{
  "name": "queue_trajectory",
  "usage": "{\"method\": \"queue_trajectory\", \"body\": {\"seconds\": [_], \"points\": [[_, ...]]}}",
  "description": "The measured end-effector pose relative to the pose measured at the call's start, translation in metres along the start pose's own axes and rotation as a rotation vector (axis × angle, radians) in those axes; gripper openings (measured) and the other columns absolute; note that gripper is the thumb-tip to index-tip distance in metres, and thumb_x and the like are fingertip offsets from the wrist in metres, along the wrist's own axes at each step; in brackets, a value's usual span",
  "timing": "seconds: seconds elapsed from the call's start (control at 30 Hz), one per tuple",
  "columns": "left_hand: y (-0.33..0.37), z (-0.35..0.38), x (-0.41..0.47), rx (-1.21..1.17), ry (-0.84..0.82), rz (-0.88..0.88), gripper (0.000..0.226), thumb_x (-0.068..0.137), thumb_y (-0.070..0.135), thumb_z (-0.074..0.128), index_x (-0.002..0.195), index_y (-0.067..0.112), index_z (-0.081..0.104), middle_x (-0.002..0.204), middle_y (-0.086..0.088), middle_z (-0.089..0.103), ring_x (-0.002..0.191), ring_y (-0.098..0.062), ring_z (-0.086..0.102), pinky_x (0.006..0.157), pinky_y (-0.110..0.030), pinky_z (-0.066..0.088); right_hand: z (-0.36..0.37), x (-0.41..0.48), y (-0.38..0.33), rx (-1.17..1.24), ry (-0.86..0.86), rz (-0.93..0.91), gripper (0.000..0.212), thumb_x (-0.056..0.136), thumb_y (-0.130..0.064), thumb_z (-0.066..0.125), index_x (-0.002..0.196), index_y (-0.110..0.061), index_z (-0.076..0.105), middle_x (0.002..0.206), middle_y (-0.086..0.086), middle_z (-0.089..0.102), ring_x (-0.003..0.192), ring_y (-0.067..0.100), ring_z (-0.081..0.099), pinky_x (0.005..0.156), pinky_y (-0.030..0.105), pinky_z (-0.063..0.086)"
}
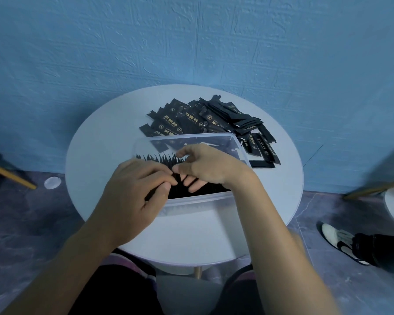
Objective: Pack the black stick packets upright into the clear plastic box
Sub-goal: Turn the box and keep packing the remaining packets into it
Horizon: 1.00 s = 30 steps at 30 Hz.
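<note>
Pinching a leaning black stick packet [156,192] with left hand [132,189] fingers [159,176]; right hand [209,167] fingers [191,179] bent on row [164,159] beside, grip unclear.

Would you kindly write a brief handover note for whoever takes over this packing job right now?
Left hand: at the near-left corner of the clear box, fingers curled, seemingly pinching one of the upright packets.
Right hand: inside the box, fingers among the upright packets; a grip cannot be confirmed.
Done: a row of packets stands upright along the box's near side.
Left: room remains at the box's far side; a large loose pile lies flat on the table behind the box, not yet packed.
</note>
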<state>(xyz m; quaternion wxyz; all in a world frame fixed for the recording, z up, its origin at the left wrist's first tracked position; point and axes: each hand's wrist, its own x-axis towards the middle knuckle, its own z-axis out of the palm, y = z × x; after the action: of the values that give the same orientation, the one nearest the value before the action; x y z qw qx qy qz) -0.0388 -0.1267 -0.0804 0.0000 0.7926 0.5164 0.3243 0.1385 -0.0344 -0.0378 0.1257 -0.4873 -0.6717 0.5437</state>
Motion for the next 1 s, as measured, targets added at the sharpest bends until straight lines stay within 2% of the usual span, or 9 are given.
{"method": "queue_trajectory", "body": {"seconds": [0.1,0.27,0.43,0.6,0.73,0.87,0.93,1.0], "points": [[0.000,-0.001,0.000,0.009,-0.017,0.005,0.032,0.098,0.027,0.044,0.097,0.022,0.076,0.104,0.010,0.068,0.096,-0.011,0.061,0.096,-0.035,0.041,-0.001,0.003,0.003,0.018,0.023,-0.017,0.042,0.104,-0.010,0.054,0.144,-0.004,0.044,0.081,0.009,0.060,0.069,0.016,0.062,0.058,0.023,0.060],[0.000,-0.006,0.003,0.017,-0.085,0.015,0.034,0.097,0.030,0.045,0.107,0.028,0.077,0.111,0.012,0.067,0.099,-0.010,0.059,0.097,-0.032,0.036,-0.004,0.003,0.006,-0.005,-0.009,-0.028,0.041,0.101,-0.007,0.057,0.141,-0.005,0.048,0.089,0.012,0.065,0.071,0.016,0.064,0.060,0.023,0.060],[0.002,-0.006,0.009,0.032,-0.154,0.009,0.039,0.093,0.030,0.043,0.113,0.035,0.076,0.113,0.016,0.066,0.101,-0.013,0.060,0.096,-0.036,0.036,-0.005,0.003,0.008,-0.022,0.001,-0.041,0.039,0.101,-0.008,0.058,0.139,-0.005,0.050,0.091,0.012,0.064,0.069,0.014,0.065,0.061,0.024,0.060],[0.003,-0.001,0.007,0.028,-0.140,-0.038,0.037,0.093,0.032,0.043,0.106,0.032,0.077,0.112,0.014,0.065,0.102,-0.015,0.060,0.097,-0.034,0.032,-0.009,-0.004,0.010,-0.016,0.041,-0.078,0.029,0.103,-0.012,0.055,0.132,-0.009,0.053,0.083,0.008,0.063,0.068,0.014,0.060,0.062,0.023,0.060],[0.001,0.000,0.005,0.006,-0.130,-0.036,0.037,0.095,0.032,0.042,0.107,0.032,0.077,0.113,0.013,0.066,0.104,-0.011,0.058,0.099,-0.034,0.032,-0.032,-0.014,0.020,-0.047,0.272,-0.196,0.005,0.101,-0.014,0.058,0.103,-0.015,0.063,0.078,0.004,0.067,0.068,0.016,0.064,0.073,0.037,0.062],[0.002,0.001,0.005,-0.010,-0.124,-0.037,0.037,0.095,0.032,0.042,0.107,0.032,0.077,0.113,0.014,0.065,0.105,-0.008,0.057,0.101,-0.031,0.029,-0.056,-0.031,0.027,0.082,0.520,-0.329,0.018,0.101,-0.008,0.056,0.095,-0.016,0.070,0.071,0.001,0.068,0.065,0.012,0.065,0.066,0.029,0.059],[0.002,0.001,0.005,-0.011,-0.122,-0.038,0.037,0.095,0.032,0.042,0.107,0.032,0.077,0.113,0.014,0.065,0.105,-0.006,0.056,0.101,-0.030,0.029,-0.074,-0.034,0.042,0.062,0.739,-0.317,0.019,0.097,-0.014,0.058,0.089,-0.023,0.073,0.067,-0.004,0.069,0.064,0.013,0.066,0.067,0.032,0.058],[0.002,0.000,0.004,-0.009,-0.118,-0.033,0.036,0.096,0.032,0.043,0.107,0.032,0.077,0.113,0.014,0.065,0.105,-0.006,0.056,0.101,-0.031,0.030,-0.091,-0.030,0.064,-0.059,0.924,-0.206,0.013,0.093,-0.025,0.061,0.086,-0.026,0.072,0.072,-0.009,0.071,0.074,0.018,0.069,0.076,0.039,0.058]]}}
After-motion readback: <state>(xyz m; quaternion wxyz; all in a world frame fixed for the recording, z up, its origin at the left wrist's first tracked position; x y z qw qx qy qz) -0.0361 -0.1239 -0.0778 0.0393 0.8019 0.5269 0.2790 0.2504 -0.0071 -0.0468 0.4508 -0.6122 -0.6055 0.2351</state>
